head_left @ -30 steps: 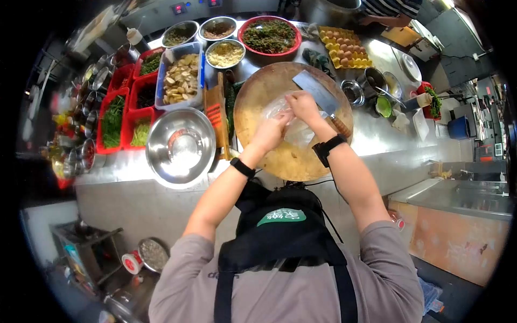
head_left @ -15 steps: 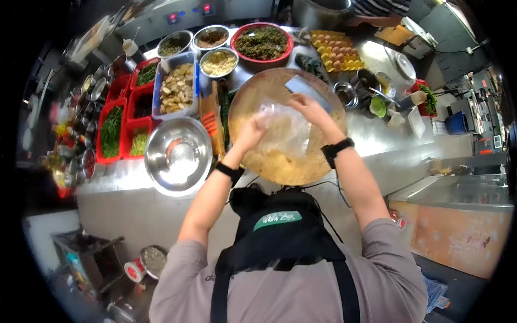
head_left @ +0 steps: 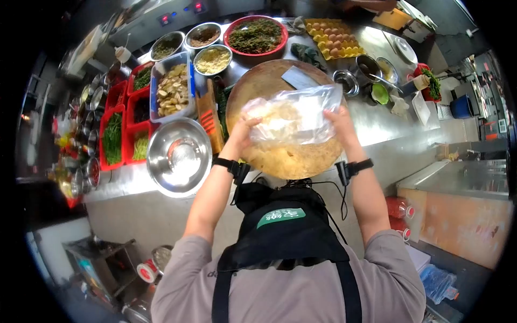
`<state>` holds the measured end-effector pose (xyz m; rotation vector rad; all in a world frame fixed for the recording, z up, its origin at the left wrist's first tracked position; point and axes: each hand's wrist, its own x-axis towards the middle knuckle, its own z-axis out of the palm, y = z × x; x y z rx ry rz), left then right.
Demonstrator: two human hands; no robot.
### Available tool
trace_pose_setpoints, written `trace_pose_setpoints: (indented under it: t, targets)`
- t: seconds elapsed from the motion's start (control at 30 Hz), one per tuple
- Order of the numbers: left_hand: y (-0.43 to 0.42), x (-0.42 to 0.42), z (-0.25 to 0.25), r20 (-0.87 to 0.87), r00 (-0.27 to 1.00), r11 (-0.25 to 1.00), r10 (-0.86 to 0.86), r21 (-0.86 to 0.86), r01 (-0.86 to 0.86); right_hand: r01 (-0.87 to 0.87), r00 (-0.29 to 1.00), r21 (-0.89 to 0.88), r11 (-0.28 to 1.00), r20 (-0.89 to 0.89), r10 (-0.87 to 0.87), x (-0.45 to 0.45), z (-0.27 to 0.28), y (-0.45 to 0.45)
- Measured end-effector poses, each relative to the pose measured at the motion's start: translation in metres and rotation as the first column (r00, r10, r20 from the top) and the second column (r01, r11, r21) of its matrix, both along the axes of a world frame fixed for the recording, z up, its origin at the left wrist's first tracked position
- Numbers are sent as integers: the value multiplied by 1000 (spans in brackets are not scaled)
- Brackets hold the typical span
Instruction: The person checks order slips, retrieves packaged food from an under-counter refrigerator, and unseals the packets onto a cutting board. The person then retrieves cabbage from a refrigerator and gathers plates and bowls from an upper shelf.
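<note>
A clear plastic bag [head_left: 291, 116] is spread between my two hands, above the round wooden chopping board [head_left: 269, 161]. My left hand [head_left: 242, 132] grips the bag's left end. At its right end, my right hand [head_left: 339, 121] has its fingers closed on the plastic. Behind the bag lies a cleaver [head_left: 299, 78], its blade partly visible on the board and its handle hidden. A steel bowl [head_left: 180, 175] stands left of the board.
Left of the board are a tub of sliced food [head_left: 173, 90] and red trays [head_left: 113, 134]. Farther back stand a red basin [head_left: 256, 35] and an egg tray [head_left: 334, 39]. Steel containers [head_left: 366, 69] are at the right. A person's arm [head_left: 371, 4] shows at the top.
My hands have moved apart, and the bag is now stretched wide between them. The bag now covers the cleaver's handle. The head view has shifted slightly.
</note>
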<state>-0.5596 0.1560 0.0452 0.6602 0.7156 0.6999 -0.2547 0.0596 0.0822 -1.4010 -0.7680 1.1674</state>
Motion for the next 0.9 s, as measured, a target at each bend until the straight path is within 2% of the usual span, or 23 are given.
trace_pose_setpoints:
  t: [0.07,0.13,0.17,0.23,0.37,0.47,0.53,0.57,0.6,0.63,0.67,0.7,0.77,0.8,0.87,0.9]
  targets:
    - [10,-3,3,47,999,999,-10,34,8,73,992,80,994,-112,-64,29,18,3]
    - [16,-10,4,124,983,990,138,-13,-138,90,995,83,992,-54,-86,58,39,1]
    - [23,-13,-6,121,985,992,126,-11,-125,87,995,107,990,-54,-82,63,53,-3]
    - [45,-13,-45,39,951,948,308,72,-310,100,995,115,988,-26,-98,58,68,-10]
    - [79,5,-72,-41,915,906,402,165,-391,68,994,135,989,76,-79,60,58,-26]
    - [110,18,-83,18,933,921,358,154,-357,46,991,74,996,124,-55,44,58,-46]
    - [119,28,-66,7,985,948,170,272,-165,53,999,-98,994,-2,-53,41,39,-58]
    - [124,31,-56,-55,994,875,96,480,-58,49,999,-97,994,1,-50,38,28,-63]
    - [142,32,-76,-52,994,875,98,480,-62,23,999,-104,994,-44,-27,34,17,-69]
    - [169,30,-114,-176,968,850,178,523,-61,-5,996,-111,994,-92,-5,31,8,-75]
    - [173,30,-120,-234,948,836,216,546,-55,-4,996,-111,994,-92,-7,26,3,-80]
    - [170,30,-109,-292,922,822,253,567,-46,-13,989,-98,995,-148,-2,18,-3,-83]
    - [145,13,-78,-430,783,768,450,633,-94,-26,965,-72,997,-262,7,4,-24,-79]
    - [132,8,-62,-432,785,766,445,637,-83,-18,964,-67,998,-267,-1,-4,-31,-75]
    - [108,-2,-35,-606,531,652,592,747,127,-33,981,-137,990,-195,6,-25,-39,-65]
    - [96,-4,-22,-605,537,647,588,750,137,-17,994,-152,988,-111,0,-32,-56,-57]
